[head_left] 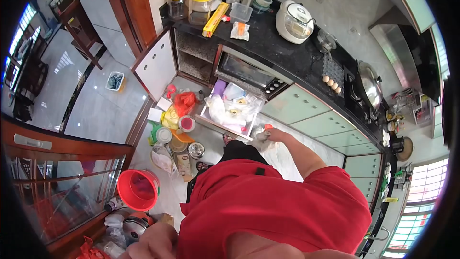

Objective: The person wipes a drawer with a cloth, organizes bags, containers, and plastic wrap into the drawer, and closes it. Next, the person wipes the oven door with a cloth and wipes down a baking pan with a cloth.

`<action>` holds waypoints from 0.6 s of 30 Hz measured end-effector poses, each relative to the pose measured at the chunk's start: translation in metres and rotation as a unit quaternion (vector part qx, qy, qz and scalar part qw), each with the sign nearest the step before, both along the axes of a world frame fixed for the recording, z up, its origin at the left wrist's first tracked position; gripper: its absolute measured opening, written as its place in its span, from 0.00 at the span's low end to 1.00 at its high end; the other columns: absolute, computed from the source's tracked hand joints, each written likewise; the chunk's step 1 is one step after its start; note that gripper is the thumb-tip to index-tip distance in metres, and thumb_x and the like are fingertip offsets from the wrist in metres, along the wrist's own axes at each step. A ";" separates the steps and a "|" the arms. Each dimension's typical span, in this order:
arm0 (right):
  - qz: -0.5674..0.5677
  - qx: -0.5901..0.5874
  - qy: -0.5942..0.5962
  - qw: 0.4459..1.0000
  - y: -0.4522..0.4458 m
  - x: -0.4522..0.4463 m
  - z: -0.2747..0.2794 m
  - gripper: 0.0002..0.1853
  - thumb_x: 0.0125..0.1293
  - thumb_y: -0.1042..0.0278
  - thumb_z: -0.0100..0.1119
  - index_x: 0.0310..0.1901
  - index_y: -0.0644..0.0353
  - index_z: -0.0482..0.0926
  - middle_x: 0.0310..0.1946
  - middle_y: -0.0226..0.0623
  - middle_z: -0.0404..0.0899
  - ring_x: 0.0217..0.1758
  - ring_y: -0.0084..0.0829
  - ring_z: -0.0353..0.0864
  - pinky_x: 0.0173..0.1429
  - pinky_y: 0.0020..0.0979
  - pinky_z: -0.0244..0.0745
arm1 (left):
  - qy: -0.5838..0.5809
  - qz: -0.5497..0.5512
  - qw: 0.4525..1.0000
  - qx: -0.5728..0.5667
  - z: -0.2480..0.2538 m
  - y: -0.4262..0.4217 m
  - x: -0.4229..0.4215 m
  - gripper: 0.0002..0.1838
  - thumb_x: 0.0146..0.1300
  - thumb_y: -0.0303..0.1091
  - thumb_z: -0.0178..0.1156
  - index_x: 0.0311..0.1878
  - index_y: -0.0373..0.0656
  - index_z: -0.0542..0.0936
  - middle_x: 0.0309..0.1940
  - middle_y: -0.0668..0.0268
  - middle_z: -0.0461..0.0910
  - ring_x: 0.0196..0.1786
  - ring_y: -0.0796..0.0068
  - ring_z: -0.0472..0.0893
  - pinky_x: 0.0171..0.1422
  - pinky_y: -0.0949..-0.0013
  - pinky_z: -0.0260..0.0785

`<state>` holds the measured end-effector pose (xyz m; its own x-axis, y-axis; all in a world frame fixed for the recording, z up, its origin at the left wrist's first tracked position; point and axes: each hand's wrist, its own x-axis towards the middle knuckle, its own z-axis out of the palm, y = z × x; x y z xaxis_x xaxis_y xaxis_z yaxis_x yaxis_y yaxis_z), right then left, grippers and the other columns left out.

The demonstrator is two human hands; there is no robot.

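My right hand (274, 135) is reaching down beside the open drawer (225, 128), its fingers closed on a clear plastic bag (261, 135). A small orange-red piece (268, 126) shows at the top of the bag; what the bag contains I cannot make out. Crumpled plastic bags (221, 109) and a purple item (219, 87) fill the drawer. My left hand (155, 241) is low at the bottom left, close to a silver and red pot-like appliance (136, 225). Its fingers are partly cut off, and I cannot tell whether they grip anything.
An open cabinet door (154, 64) juts out left of the drawer. On the floor lie a red bag (185, 102), a round metal tin (196, 150) and several containers. A red bucket (138, 190) stands at left. The counter holds a rice cooker (294, 22) and eggs (331, 84).
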<state>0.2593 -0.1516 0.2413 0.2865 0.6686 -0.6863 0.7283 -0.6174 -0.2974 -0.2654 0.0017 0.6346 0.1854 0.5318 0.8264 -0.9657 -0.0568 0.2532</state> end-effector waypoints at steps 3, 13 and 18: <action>0.113 -0.005 -0.029 0.993 0.002 -0.004 0.009 0.23 0.54 0.58 0.62 0.53 0.51 0.78 0.46 0.42 0.82 0.49 0.39 0.82 0.54 0.39 0.76 | 0.018 0.046 0.998 0.037 0.003 -0.005 0.010 0.16 0.64 0.40 0.60 0.54 0.47 0.78 0.53 0.59 0.77 0.53 0.54 0.77 0.55 0.55 0.72; 0.025 -0.058 -0.031 0.998 -0.028 0.013 0.042 0.21 0.54 0.59 0.62 0.51 0.49 0.79 0.44 0.39 0.83 0.50 0.39 0.81 0.54 0.36 0.76 | 0.237 0.075 0.906 0.343 -0.011 0.012 0.079 0.10 0.62 0.28 0.59 0.46 0.42 0.81 0.49 0.59 0.77 0.54 0.57 0.76 0.58 0.59 0.71; -0.035 -0.018 -0.031 0.999 -0.044 0.006 0.057 0.25 0.53 0.59 0.63 0.55 0.50 0.77 0.49 0.41 0.81 0.51 0.41 0.81 0.56 0.36 0.75 | 0.498 0.087 0.848 0.162 -0.074 0.057 0.095 0.13 0.58 0.28 0.63 0.47 0.42 0.80 0.52 0.59 0.78 0.58 0.57 0.76 0.61 0.61 0.68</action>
